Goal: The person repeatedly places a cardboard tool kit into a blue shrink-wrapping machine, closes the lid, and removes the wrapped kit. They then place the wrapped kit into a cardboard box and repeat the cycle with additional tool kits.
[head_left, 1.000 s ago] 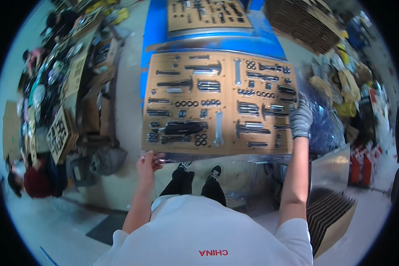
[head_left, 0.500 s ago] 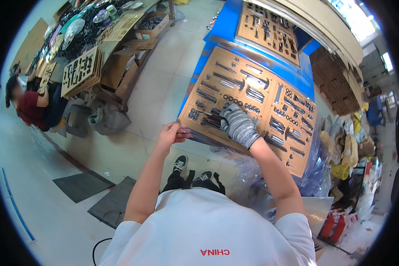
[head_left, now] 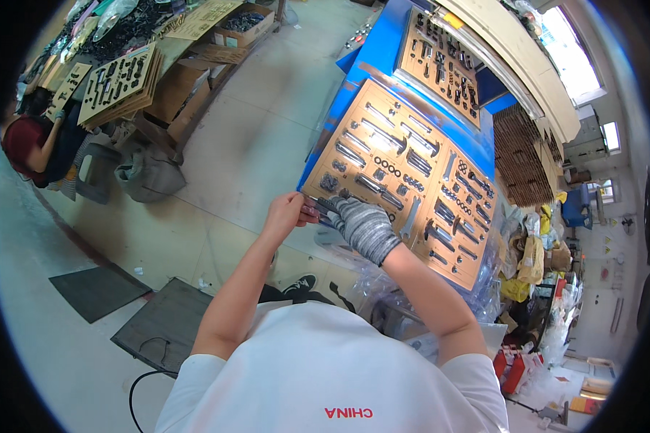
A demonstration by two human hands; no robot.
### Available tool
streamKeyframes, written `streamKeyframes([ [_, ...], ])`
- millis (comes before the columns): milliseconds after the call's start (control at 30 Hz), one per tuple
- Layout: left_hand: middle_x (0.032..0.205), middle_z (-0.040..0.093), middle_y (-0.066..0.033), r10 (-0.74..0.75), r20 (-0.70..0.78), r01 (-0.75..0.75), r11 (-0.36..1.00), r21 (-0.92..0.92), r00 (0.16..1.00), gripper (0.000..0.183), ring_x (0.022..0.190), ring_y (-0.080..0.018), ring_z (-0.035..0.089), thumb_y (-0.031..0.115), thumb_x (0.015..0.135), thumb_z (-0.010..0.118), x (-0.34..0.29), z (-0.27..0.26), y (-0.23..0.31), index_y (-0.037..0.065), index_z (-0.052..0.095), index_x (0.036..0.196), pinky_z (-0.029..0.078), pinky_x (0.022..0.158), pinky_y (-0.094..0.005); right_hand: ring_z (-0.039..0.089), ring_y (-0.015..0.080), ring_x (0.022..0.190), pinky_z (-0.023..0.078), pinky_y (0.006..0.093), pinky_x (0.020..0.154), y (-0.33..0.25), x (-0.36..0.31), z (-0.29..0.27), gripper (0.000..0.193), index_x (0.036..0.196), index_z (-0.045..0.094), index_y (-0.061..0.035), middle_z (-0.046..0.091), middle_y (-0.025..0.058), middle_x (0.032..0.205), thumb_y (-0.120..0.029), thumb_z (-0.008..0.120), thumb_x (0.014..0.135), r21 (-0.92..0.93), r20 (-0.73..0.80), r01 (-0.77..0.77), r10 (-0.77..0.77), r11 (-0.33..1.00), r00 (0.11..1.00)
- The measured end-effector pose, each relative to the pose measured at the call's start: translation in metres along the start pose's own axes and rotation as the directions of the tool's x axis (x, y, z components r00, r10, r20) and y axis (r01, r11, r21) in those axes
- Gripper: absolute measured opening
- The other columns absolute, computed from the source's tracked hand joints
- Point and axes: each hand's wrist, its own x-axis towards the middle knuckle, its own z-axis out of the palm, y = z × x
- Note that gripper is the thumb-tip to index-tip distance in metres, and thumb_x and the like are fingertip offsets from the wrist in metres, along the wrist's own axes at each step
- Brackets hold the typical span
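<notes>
My left hand (head_left: 290, 215) is bare, with its fingers pinched at the near left corner of a brown board (head_left: 337, 186). What sits in that pinch is hidden. My right hand (head_left: 360, 225), in a grey knitted glove, is closed just beside it over the board's near edge. A slim dark metal part (head_left: 323, 205) pokes out of the gloved fingers toward the left hand. Rows of shiny metal pieces lie in the board, among them a hammer-shaped part (head_left: 393, 141), rods, rings (head_left: 387, 167) and a wrench (head_left: 412, 219).
A second filled board (head_left: 440, 68) lies beyond on the blue table (head_left: 365, 61). Clear plastic film (head_left: 383, 289) hangs at the near edge. Stacked brown boards (head_left: 516, 155) stand right. At far left a person (head_left: 32, 148) sits beside another pile of boards (head_left: 119, 83).
My gloved hand has moved left from the rods in the board to beside my left hand, with a dark metal part in it. The view has shifted; my left hand stays at the corner.
</notes>
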Motion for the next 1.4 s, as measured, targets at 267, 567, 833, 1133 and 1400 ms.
streamKeyframes([
  [267,0.097,0.077,-0.0084,0.251,-0.041,-0.239,0.952,0.191,0.967,0.029,0.087,-0.0172,0.074,0.022,0.104,0.051,-0.032,0.010,0.008,-0.001,0.069,0.100,0.054,0.073,-0.0287,0.071,0.0377,0.095,0.057,0.0496,0.084,0.020,-0.010,-0.012,0.032,0.109,0.072,-0.0059,0.074,0.0194,0.096,-0.031,0.057,0.097,-0.115,0.146,-0.062,0.078,0.991,0.986],
  [567,0.097,0.074,-0.0115,0.389,0.664,-0.369,0.912,-0.180,0.638,0.031,0.094,-0.0187,0.070,0.018,0.108,0.046,-0.122,0.048,0.030,-0.001,0.066,0.093,0.054,0.084,-0.0321,0.072,0.0361,0.093,0.057,0.0491,0.084,0.164,-0.172,-0.011,0.027,0.105,0.076,-0.0131,0.075,0.0174,0.094,-0.027,0.059,0.089,-0.300,0.205,-0.224,0.292,0.927,0.934],
  [833,0.109,0.070,-0.0126,0.264,0.558,-0.398,0.908,0.132,0.787,0.046,0.096,-0.0219,0.071,0.041,0.110,0.044,-0.079,0.021,0.036,0.003,0.055,0.134,0.053,0.086,-0.0337,0.072,0.0346,0.092,0.056,0.0484,0.084,0.296,-0.316,0.001,0.034,0.118,0.074,-0.0187,0.075,0.0146,0.099,-0.032,0.061,0.090,-0.510,0.322,-0.421,0.621,0.750,0.715],
  [1133,0.112,0.071,-0.0110,0.399,-0.170,-0.275,0.829,0.487,0.901,0.040,0.097,-0.0199,0.067,0.031,0.106,0.053,0.149,0.014,0.032,0.000,0.060,0.131,0.054,0.087,-0.0344,0.072,0.0365,0.087,0.056,0.0486,0.079,0.296,-0.322,-0.015,0.034,0.117,0.073,-0.0156,0.074,0.0179,0.097,-0.032,0.063,0.089,-0.434,0.296,-0.417,0.564,0.798,0.771],
  [1400,0.120,0.067,-0.0090,0.475,-0.238,-0.333,0.824,0.459,0.847,0.034,0.108,-0.0171,0.062,0.026,0.104,0.058,0.108,0.053,0.001,0.003,0.062,0.129,0.048,0.099,-0.0332,0.070,0.0378,0.084,0.056,0.0476,0.077,0.255,-0.123,0.000,0.031,0.110,0.067,-0.0102,0.071,0.0169,0.092,-0.031,0.073,0.088,0.200,-0.429,-0.136,0.211,0.970,0.878],
])
